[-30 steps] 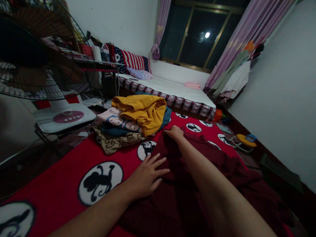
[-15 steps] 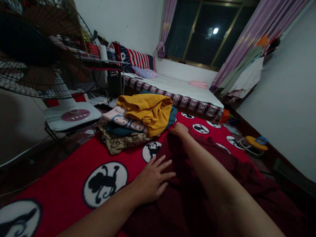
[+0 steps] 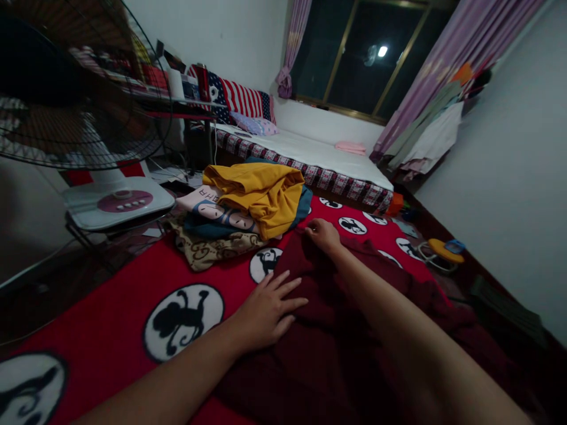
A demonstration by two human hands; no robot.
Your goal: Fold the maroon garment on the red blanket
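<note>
A home bedroom with 1 bed, 2 purple curtains, fan and hanging clothes.

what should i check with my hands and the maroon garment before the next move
1. Left hand spread on the maroon garment: ok
2. Right hand pinching the garment's far edge: ok
3. Firmness of that pinch: cannot tell
4. Garment free of wrinkles: not ok, it is rumpled on the right side
5. Mustard-yellow garment on top of the clothes pile: ok
</note>
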